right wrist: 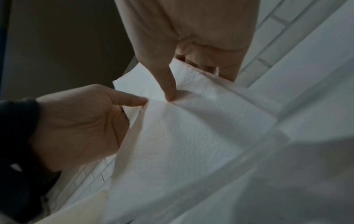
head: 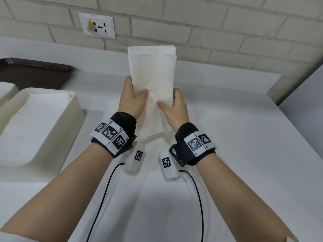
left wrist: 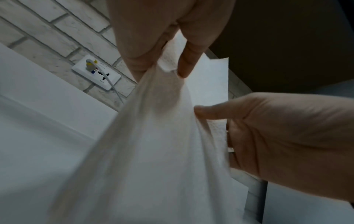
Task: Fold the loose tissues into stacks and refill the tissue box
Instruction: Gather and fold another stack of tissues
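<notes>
White countertop [head: 227, 137] under a pale brick wall. Cream rectangular tissue box [head: 76, 109] at left, flat white tissues inside. Tall folded stack of white tissues [head: 152, 81] held upright above the counter, clear of it. Left hand [head: 131, 100] and right hand [head: 174, 109] each pinch its lower edges, thumbs in front

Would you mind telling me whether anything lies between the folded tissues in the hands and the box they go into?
Nothing visible does. The left hand and right hand hold the folded tissues above bare counter, and the open tissue box stands directly to the left.
</notes>
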### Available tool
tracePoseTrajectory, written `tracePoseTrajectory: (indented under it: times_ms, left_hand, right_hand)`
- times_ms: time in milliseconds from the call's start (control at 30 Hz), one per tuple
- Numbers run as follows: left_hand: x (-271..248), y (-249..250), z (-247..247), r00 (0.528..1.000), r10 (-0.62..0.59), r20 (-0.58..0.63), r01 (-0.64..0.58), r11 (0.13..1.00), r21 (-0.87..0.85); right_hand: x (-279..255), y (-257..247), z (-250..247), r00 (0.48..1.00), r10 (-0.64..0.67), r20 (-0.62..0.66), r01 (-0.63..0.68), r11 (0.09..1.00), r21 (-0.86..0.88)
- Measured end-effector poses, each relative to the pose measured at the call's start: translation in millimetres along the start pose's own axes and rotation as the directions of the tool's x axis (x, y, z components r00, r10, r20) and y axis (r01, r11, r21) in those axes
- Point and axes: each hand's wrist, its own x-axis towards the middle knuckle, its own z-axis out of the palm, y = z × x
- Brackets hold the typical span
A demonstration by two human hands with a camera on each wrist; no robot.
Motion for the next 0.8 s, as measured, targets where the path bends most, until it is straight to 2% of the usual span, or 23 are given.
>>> tracePoseTrajectory:
  times_ms: [100,200,267,367,433,500,567,667,800]
  left_hand:
    - [1.5,1.3,-4.1,0.999,-0.046,0.007,0.046,0.999,0.019]
    - [10.5,3.9,-18.1,0.997,-0.053,-0.058,0.050,0.997,-0.059]
    - [17.5,3.3,-29.4,0.999,-0.019,-0.037,0.020,0.999,0.037]
    - [24.7,-5.5,-38.0,0.991,-0.008,0.135,-0.025,0.969,0.244]
    - [25.2,-16.7,-36.6,0.971,-0.097,0.216,0.035,0.961,0.274]
    - [22.8,-29.7,-33.0,0.946,-0.237,0.223,0.173,0.946,0.275]
    - [19.1,-42.6,-29.5,0.928,-0.327,0.177,0.271,0.921,0.281]
    - [13.7,-54.6,-25.0,0.898,-0.414,0.152,0.357,0.885,0.297]
    - [9.5,-55.5,-22.5,0.898,-0.434,0.077,0.412,0.888,0.204]
  right_hand:
    - [-0.5,-1.9,-8.0,0.996,-0.042,0.075,0.053,0.987,-0.154]
    - [4.5,-8.9,-20.7,0.982,-0.071,0.175,0.134,0.915,-0.380]
    - [8.4,-15.2,-28.5,0.963,-0.101,0.251,0.229,0.799,-0.556]
    - [14.1,-27.7,-35.4,0.933,-0.134,0.334,0.350,0.545,-0.762]
    - [15.8,-34.0,-36.1,0.921,-0.147,0.360,0.389,0.388,-0.836]
    - [14.1,-33.9,-32.2,0.912,-0.127,0.391,0.411,0.280,-0.868]
    - [9.0,-26.4,-26.0,0.902,-0.030,0.430,0.424,0.241,-0.873]
    - [3.2,-12.1,-18.7,0.886,0.122,0.448,0.407,0.264,-0.875]
    - [2.9,-6.4,-17.4,0.897,0.097,0.432,0.388,0.297,-0.872]
